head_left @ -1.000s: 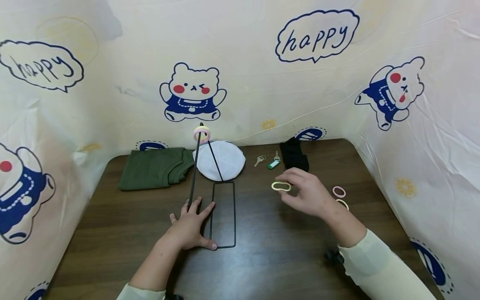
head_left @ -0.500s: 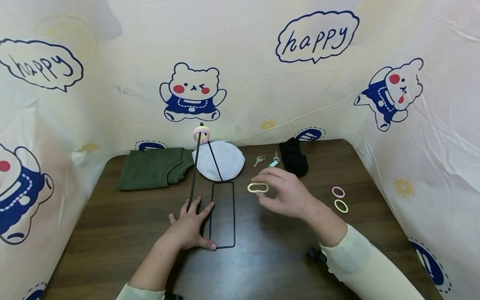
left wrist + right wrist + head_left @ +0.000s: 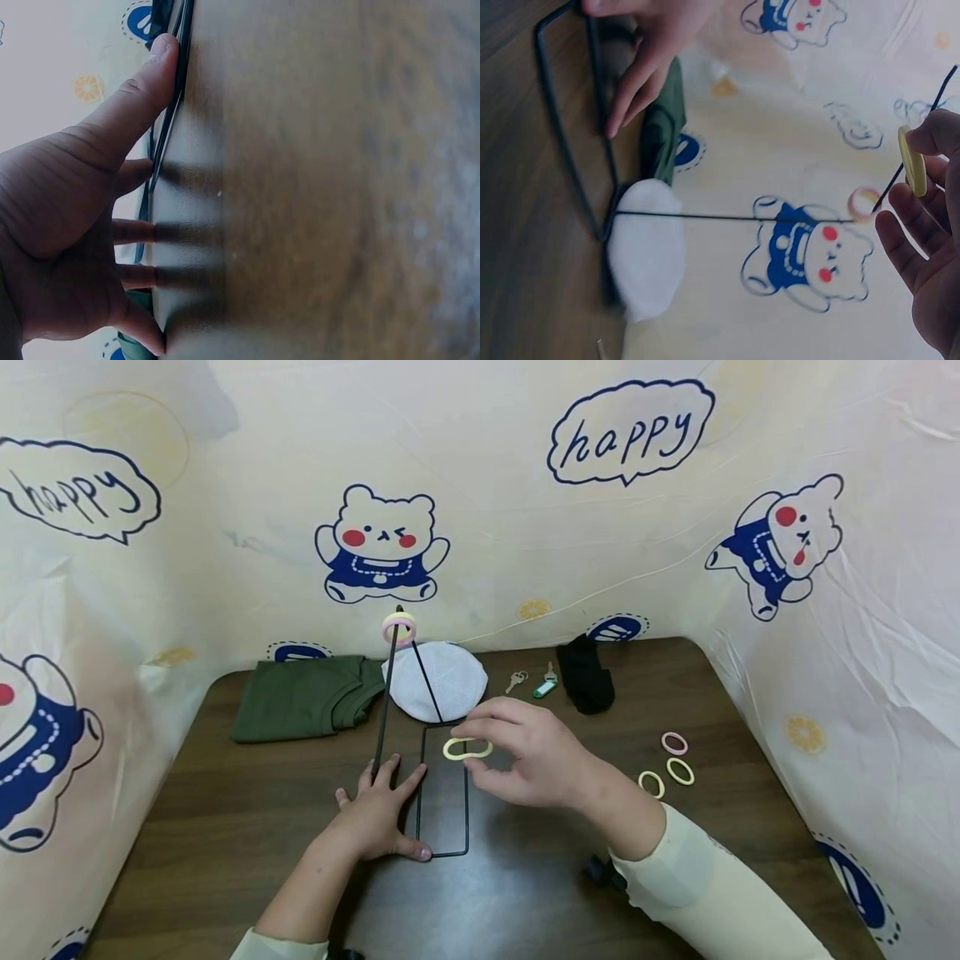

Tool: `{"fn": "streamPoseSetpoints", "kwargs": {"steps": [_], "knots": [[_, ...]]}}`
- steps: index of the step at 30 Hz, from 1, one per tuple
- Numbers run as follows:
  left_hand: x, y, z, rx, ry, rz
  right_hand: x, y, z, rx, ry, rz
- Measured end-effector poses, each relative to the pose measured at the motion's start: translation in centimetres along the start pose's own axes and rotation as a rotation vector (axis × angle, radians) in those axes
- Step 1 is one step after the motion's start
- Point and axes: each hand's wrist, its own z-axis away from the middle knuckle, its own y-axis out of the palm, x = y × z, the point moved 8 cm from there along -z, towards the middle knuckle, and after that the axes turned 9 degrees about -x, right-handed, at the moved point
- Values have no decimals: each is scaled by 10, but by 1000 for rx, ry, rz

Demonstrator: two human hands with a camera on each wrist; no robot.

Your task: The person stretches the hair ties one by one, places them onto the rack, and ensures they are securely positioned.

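Item, one black wire stand (image 3: pixel 427 681), landmark for all entries. Item, one pale yellow ring (image 3: pixel 913 161), squeezed to a waisted oval, pinched between thumb and fingers of the right hand (image 3: pixel 517 747); a second ago well to the right of the stand, now over the stand's base, off the table (image 3: pixel 525 893) and clear of the sloping arm. Meaning, as I judge it: the carry is nearly finished, the threading not yet begun. Item, one left hand (image 3: pixel 378 817), fingers spread and straight, resting at the stand's base as before, apparently steadying it. Item, pink and yellow rings (image 3: pixel 412 631) on the arm, high on the stand, unmoved; count uncertain from here. Item, one loose pink ring (image 3: pixel 686 746) and two loose yellow rings (image 3: pixel 661 783), far right of the stand, one yellow newly uncovered by the passing wrist. Item, white cap (image 3: pixel 459 681), behind the stand. Item, folded green cloth (image 3: pixel 300 697), behind and left of the stand.
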Motion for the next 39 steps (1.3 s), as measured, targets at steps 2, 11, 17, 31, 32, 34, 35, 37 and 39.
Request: {"fn": "streamPoseSetpoints", "kwargs": {"steps": [2, 11, 17, 31, 32, 34, 35, 37, 39], "knots": [[0, 0, 0, 3, -1, 0, 8, 1, -5, -6, -29, -1], [-2, -3, 3, -32, 29, 20, 41, 2, -25, -37, -170, -23], [-4, -7, 6, -61, 45, 65, 60, 2, -36, -61, -258, -35], [-6, -9, 8, -76, 52, 135, 79, 2, -54, -69, -297, -72], [-6, -9, 9, -81, 56, 135, 79, 3, -55, -69, -298, -69], [-7, -10, 9, -95, 71, 128, 79, 4, -57, -68, -300, -61], [-7, -10, 8, -102, 76, 121, 79, 5, -58, -69, -302, -54], [-7, -9, 8, -108, 86, 104, 78, 6, -59, -72, -307, -37], [-6, -8, 7, -103, 85, 105, 78, 7, -61, -76, -315, -17]]}}
